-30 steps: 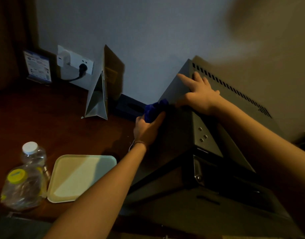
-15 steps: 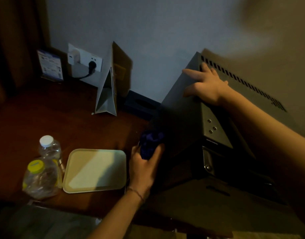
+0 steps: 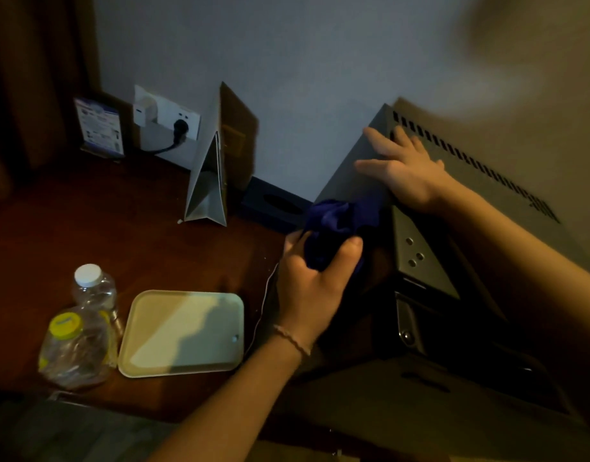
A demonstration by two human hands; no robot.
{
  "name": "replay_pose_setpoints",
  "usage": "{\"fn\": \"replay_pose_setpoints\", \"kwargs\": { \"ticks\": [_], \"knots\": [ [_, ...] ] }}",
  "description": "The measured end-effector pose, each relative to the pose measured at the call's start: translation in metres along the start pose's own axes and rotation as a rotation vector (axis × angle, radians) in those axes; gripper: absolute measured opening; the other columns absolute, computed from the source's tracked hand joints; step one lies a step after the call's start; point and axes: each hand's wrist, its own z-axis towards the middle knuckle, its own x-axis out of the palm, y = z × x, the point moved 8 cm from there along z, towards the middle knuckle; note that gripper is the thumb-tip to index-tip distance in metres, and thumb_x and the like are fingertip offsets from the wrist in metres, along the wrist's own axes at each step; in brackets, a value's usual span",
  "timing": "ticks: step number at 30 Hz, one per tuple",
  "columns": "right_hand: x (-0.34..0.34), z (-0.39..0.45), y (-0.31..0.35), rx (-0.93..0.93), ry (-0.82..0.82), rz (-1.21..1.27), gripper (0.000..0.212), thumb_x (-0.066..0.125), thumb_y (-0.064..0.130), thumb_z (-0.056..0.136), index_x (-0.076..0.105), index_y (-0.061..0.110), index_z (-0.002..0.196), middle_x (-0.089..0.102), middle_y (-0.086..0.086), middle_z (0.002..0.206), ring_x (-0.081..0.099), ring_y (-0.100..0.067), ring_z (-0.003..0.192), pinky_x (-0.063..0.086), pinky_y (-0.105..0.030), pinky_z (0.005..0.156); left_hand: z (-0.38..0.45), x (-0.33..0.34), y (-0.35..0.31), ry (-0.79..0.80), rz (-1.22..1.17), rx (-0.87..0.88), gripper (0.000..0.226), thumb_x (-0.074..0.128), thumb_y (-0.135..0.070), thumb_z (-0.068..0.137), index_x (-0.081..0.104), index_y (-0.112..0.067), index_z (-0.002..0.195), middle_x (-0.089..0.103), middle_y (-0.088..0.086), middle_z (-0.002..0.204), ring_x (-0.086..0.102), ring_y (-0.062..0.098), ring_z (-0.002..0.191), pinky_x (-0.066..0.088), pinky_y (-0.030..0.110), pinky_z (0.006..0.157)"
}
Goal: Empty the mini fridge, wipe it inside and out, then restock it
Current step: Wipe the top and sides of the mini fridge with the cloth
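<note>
The dark grey mini fridge (image 3: 480,181) stands on the wooden table at the right, against the wall, with a row of vent slots along its top back edge. My left hand (image 3: 312,285) grips a bunched blue cloth (image 3: 337,225) and presses it against the fridge's left side, near the top edge. My right hand (image 3: 403,168) lies flat on the fridge's top near its left corner, fingers spread. Two clear plastic bottles (image 3: 80,328) stand at the table's front left. The fridge's inside is hidden.
A pale rectangular tray (image 3: 183,331) lies beside the bottles. A folded grey stand-up card (image 3: 210,181) and a dark tissue box (image 3: 273,205) sit by the wall. A wall socket with a plug (image 3: 173,125) and a small leaflet holder (image 3: 98,126) are at the back left.
My left hand with the blue cloth went down the fridge's left side, then came back up near the top edge. My right hand stayed on the fridge top.
</note>
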Motion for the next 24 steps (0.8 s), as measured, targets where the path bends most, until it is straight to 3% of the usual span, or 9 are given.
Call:
{"fn": "replay_pose_setpoints", "kwargs": {
  "ticks": [2, 4, 7, 12, 15, 18, 24],
  "knots": [
    [0.000, 0.001, 0.000, -0.015, -0.003, -0.002, 0.065, 0.038, 0.057, 0.100, 0.009, 0.046, 0.156, -0.008, -0.003, 0.167, -0.012, -0.029, 0.153, -0.008, -0.064, 0.117, 0.023, 0.004, 0.009, 0.021, 0.018, -0.028, 0.037, 0.069, -0.064, 0.058, 0.061, -0.047, 0.090, 0.066, -0.002, 0.105, 0.065, -0.001, 0.084, 0.046, 0.010, 0.066],
    [0.001, 0.002, -0.001, -0.021, -0.002, -0.016, 0.068, 0.036, 0.062, 0.097, 0.007, 0.046, 0.156, -0.009, -0.003, 0.167, -0.011, -0.030, 0.153, -0.007, -0.064, 0.116, 0.050, 0.012, 0.022, 0.044, 0.025, -0.063, 0.033, 0.074, -0.055, 0.065, 0.058, -0.039, 0.089, 0.066, 0.002, 0.102, 0.063, 0.000, 0.078, 0.046, 0.015, 0.064],
    [0.002, 0.002, 0.000, -0.024, 0.002, -0.036, 0.072, 0.036, 0.067, 0.092, 0.008, 0.047, 0.156, -0.009, -0.003, 0.167, -0.011, -0.029, 0.153, -0.007, -0.065, 0.116, 0.089, 0.021, 0.038, 0.052, 0.088, -0.062, 0.043, 0.065, -0.067, 0.065, 0.064, -0.036, 0.095, 0.067, 0.012, 0.111, 0.068, 0.018, 0.090, 0.055, 0.038, 0.080],
    [0.001, 0.003, -0.001, -0.024, 0.002, -0.042, 0.076, 0.036, 0.072, 0.088, 0.010, 0.048, 0.156, -0.009, -0.002, 0.167, -0.012, -0.029, 0.153, -0.006, -0.065, 0.118, 0.137, 0.031, 0.061, 0.052, 0.059, -0.107, 0.064, 0.069, -0.075, 0.061, 0.062, -0.025, 0.101, 0.070, 0.006, 0.106, 0.069, 0.023, 0.098, 0.054, 0.051, 0.092],
    [0.001, 0.006, -0.002, -0.030, 0.004, -0.050, 0.074, 0.039, 0.071, 0.090, 0.011, 0.049, 0.155, -0.010, -0.001, 0.167, -0.012, -0.028, 0.153, -0.005, -0.065, 0.118, 0.165, 0.033, 0.082, 0.035, 0.049, -0.157, 0.062, 0.067, -0.071, 0.063, 0.065, -0.022, 0.102, 0.073, 0.003, 0.095, 0.070, 0.020, 0.092, 0.054, 0.050, 0.092],
    [0.002, 0.003, 0.000, -0.039, 0.014, -0.031, 0.076, 0.039, 0.073, 0.086, 0.013, 0.051, 0.154, -0.010, 0.001, 0.167, -0.013, -0.027, 0.153, -0.006, -0.065, 0.118, 0.184, 0.027, 0.112, 0.006, 0.074, -0.252, 0.078, 0.072, -0.077, 0.058, 0.058, -0.025, 0.115, 0.072, 0.003, 0.102, 0.071, 0.020, 0.092, 0.057, 0.049, 0.088],
    [0.002, 0.005, 0.002, -0.009, 0.031, -0.002, 0.087, 0.033, 0.076, 0.071, 0.016, 0.053, 0.153, -0.010, 0.002, 0.167, -0.013, -0.026, 0.153, -0.006, -0.064, 0.118, 0.205, 0.024, 0.137, 0.021, 0.125, -0.304, 0.076, 0.071, -0.073, 0.060, 0.057, -0.021, 0.113, 0.071, 0.005, 0.098, 0.070, 0.023, 0.090, 0.057, 0.042, 0.082]
  ]
}}
